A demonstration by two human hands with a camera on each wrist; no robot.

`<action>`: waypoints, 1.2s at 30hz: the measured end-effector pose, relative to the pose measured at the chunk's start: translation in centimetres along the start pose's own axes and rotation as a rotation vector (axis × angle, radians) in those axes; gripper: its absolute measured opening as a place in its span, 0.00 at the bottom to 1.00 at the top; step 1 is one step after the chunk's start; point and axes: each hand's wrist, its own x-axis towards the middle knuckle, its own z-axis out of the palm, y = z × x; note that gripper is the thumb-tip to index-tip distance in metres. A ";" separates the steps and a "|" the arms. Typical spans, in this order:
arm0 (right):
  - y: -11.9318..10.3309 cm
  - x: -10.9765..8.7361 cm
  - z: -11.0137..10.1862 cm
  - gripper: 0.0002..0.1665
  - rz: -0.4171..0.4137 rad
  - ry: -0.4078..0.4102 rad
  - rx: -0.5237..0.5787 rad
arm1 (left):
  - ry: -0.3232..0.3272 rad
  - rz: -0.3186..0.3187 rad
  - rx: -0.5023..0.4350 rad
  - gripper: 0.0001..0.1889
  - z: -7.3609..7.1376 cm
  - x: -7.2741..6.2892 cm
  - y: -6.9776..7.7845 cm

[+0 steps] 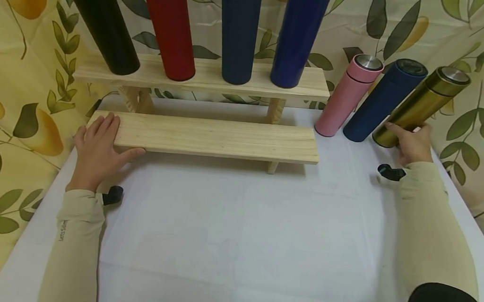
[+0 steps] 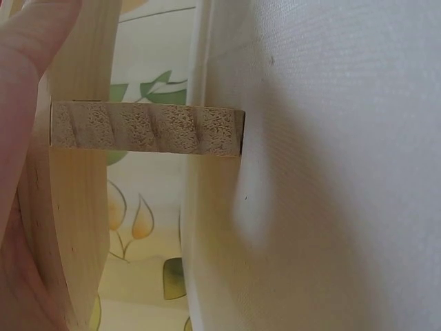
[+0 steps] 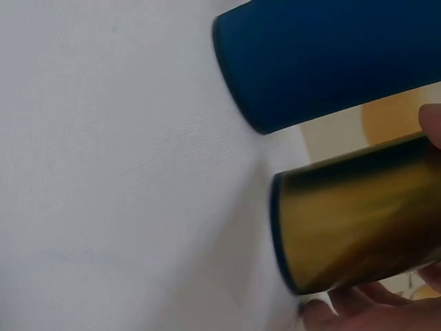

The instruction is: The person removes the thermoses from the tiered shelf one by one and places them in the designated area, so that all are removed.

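My left hand (image 1: 100, 151) rests with spread, straight fingers on the left end of the lower plank of a pale wooden two-step rack (image 1: 217, 138). In the left wrist view, a support board (image 2: 148, 129) stands under that plank. Over at the right, my right hand (image 1: 414, 142) grips the lower part of a gold thermos flask (image 1: 425, 104), thumb on one side and fingers round the other. A dark blue thermos (image 1: 384, 103) stands just left of it, and a pink thermos (image 1: 349, 95) left of that. The right wrist view shows the gold flask's base (image 3: 344, 227) close to the white cloth.
Four tall bottles stand on the upper plank: a black one (image 1: 103, 21), a red one (image 1: 168, 26), a slate-blue one (image 1: 239, 32) and a deep blue one (image 1: 300, 37). A white cloth (image 1: 235, 236) covers the table. Leaf-patterned fabric (image 1: 473, 141) hangs behind and at the sides.
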 end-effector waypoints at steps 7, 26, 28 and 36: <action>-1.6 -2.0 0.1 0.55 -0.118 0.010 0.088 | -0.004 -0.002 -0.001 0.63 -0.2 0.1 -0.1; -6.9 -7.7 3.3 0.58 -0.554 0.216 0.166 | 0.000 -0.002 0.005 0.62 -0.1 0.0 -0.3; -7.4 -8.5 4.2 0.58 -0.608 0.219 0.173 | 0.001 -0.001 0.004 0.62 -0.1 0.0 -0.3; -9.4 -10.9 7.3 0.57 -0.733 0.187 0.240 | 0.004 0.006 0.001 0.62 -0.1 0.0 -0.1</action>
